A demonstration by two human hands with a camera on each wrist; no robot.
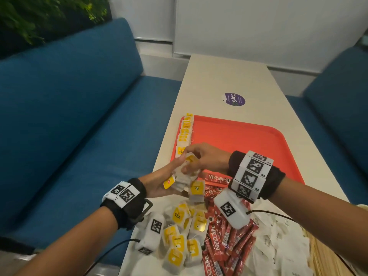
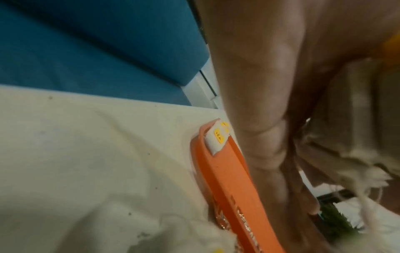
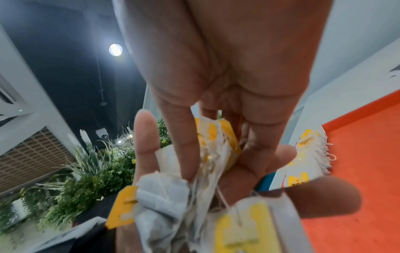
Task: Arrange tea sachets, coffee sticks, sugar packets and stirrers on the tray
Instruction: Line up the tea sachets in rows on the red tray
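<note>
My left hand (image 1: pixel 173 168) lies palm up over the table's near left edge and holds a bunch of tea sachets (image 1: pixel 185 180) with yellow tags. My right hand (image 1: pixel 191 156) reaches across from the right and pinches one sachet at the top of that bunch. In the right wrist view my right fingers (image 3: pixel 186 145) dig into the bunch of sachets (image 3: pixel 168 205). A row of tea sachets (image 1: pixel 184 134) lines the left side of the red tray (image 1: pixel 249 142). Loose tea sachets (image 1: pixel 183 236), red coffee sticks (image 1: pixel 221 242), white sugar packets (image 1: pixel 278 246) and wooden stirrers (image 1: pixel 320 255) lie on the table in front of me.
The long white table (image 1: pixel 229 76) carries a purple round sticker (image 1: pixel 233 99) beyond the tray. Blue sofa seats (image 1: pixel 79 116) flank both sides. Most of the tray floor right of the sachet row is bare. Cables run from my wristbands.
</note>
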